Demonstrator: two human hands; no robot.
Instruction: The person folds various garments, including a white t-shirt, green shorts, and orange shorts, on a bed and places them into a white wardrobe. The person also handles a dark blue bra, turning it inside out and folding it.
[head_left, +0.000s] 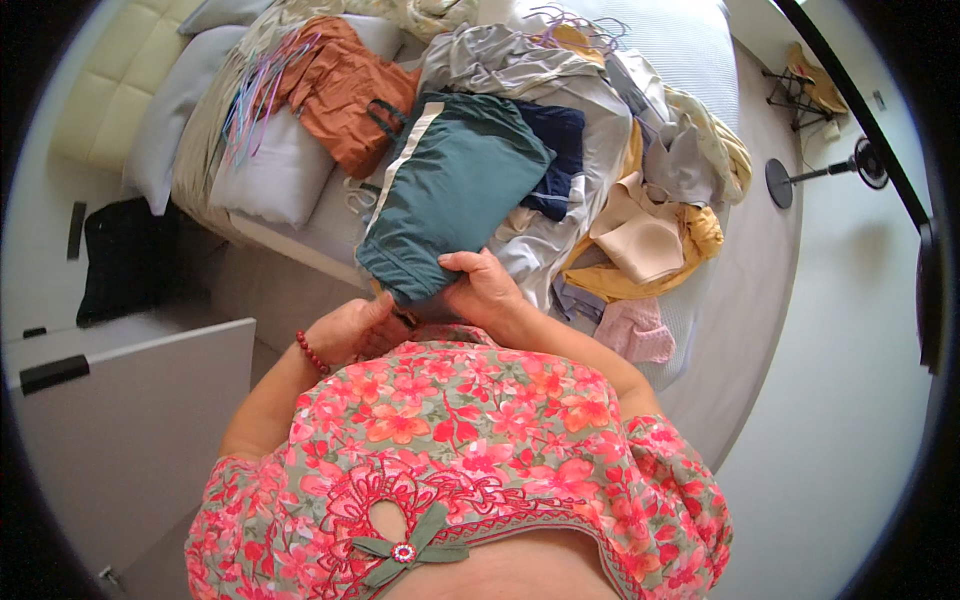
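Observation:
Dark green trousers or shorts with a white side stripe lie folded across the bed edge, their near end held up by both hands. My left hand, with a red bead bracelet at the wrist, grips the near left corner. On the near right corner, my right hand has its thumb on top and its fingers hidden underneath. Navy folded clothing shows beyond the green cloth. An orange-brown garment lies to the left, beside a bundle of coloured hangers.
Grey bedding is heaped behind. More hangers lie at the back. A beige bra, a yellow garment and pink knitted cloth lie at right. A white cabinet door stands at lower left; a fan is far right.

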